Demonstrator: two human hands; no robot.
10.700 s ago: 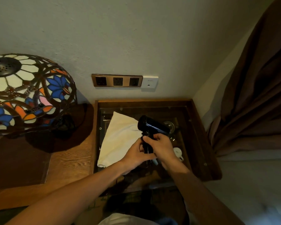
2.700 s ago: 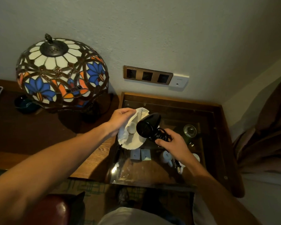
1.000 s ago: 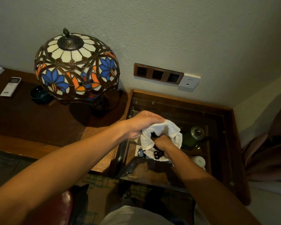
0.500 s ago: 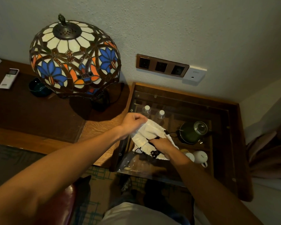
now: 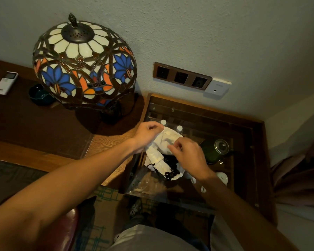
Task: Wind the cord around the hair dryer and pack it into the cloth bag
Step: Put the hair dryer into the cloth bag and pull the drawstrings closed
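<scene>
The white cloth bag (image 5: 163, 142) hangs bunched over the glass-topped side table (image 5: 243, 127). My left hand (image 5: 146, 133) grips its upper left edge. My right hand (image 5: 187, 154) pinches the bag's top on the right side. The hair dryer's body is hidden inside the bag. Loops of black cord and the plug (image 5: 168, 173) show at the bag's lower end.
A stained-glass lamp (image 5: 83, 66) stands on the wooden desk (image 5: 43, 127) to the left, with a remote (image 5: 5, 83) and a dark bowl (image 5: 40, 96) beyond. Under the glass sit a green kettle (image 5: 216, 150), two bottles and white cups. Wall sockets (image 5: 181, 77) lie behind.
The dryer went into the bag held by my left hand. My right hand has come out of the bag's mouth and now pinches its top edge.
</scene>
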